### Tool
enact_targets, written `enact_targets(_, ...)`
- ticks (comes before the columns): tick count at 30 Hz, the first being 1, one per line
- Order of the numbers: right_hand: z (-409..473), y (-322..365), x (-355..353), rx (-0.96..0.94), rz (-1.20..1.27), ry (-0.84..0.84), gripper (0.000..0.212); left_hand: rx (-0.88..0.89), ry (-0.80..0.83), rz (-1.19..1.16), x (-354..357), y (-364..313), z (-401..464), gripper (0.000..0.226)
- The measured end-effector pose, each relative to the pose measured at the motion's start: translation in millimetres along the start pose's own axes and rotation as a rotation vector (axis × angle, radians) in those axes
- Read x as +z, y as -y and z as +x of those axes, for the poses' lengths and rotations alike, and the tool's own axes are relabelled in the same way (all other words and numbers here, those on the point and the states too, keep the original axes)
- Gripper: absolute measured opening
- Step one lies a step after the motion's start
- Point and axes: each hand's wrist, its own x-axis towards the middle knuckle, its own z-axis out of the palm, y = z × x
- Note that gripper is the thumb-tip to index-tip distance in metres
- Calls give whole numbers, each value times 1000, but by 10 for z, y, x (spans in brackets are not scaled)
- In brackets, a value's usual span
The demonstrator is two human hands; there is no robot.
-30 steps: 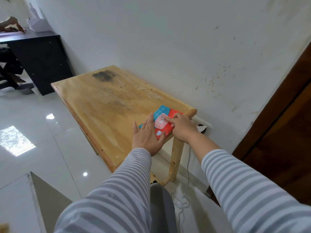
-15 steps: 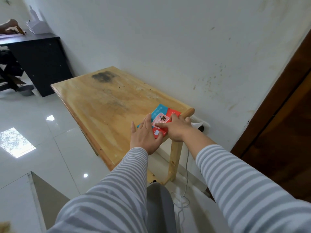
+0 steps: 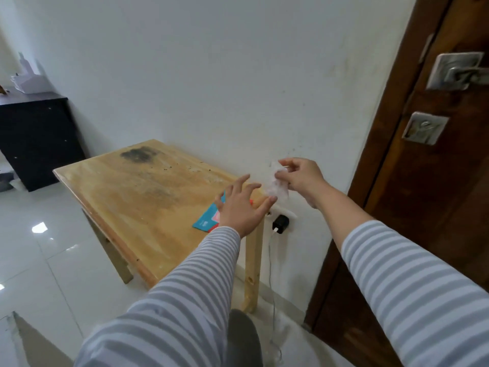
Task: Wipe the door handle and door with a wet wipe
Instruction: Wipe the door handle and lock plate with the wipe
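Note:
My right hand [image 3: 300,177] pinches a white wet wipe [image 3: 277,185] that hangs in the air in front of the wall, above the table's near right corner. Below it my left hand [image 3: 242,206] hovers with fingers spread over the blue and red wipe pack [image 3: 207,219], which lies flat on the wooden table [image 3: 137,197]. The dark brown door [image 3: 436,181] stands at the right. Its silver handle [image 3: 457,71] sits high on it, cut off by the frame's edge, with a square lock plate [image 3: 424,127] beneath.
A black charger [image 3: 281,223] is plugged into a wall socket beside the table leg, its cable trailing down to the tiled floor. A black cabinet [image 3: 37,139] stands at the far left with a white object on top.
My right hand has pulled a wipe out of the pack and lifted it up to the right. My left hand has come off the pack. The view has swung right, showing the door handle.

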Motion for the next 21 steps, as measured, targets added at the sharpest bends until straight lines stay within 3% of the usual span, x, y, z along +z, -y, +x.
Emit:
enact_targets(4,-159,264,-360,-13,95,-83,30,42,-41,-314,-112,-404,133,20)
enact_targets(8,-339,494,-706,-66,120,-162,3,46,-6,-591,-292,-835,164,23)
enact_targets(9,-400,556,-810,-82,123,-179,5,56,45,-655,-343,-992,154,31)
enact_targets(13,-597,750,-1111,-138,118,-221,3,140,213,-660,-473,-1482,139,42)
enact_targets(16,-715,884,-1326,-174,79,-318,17,167,171,-676,-566,-1702,119,29)
enact_targets(21,-852,1109,-1590,-194,148,-386,7,109,179,-924,-791,-1955,174,12)
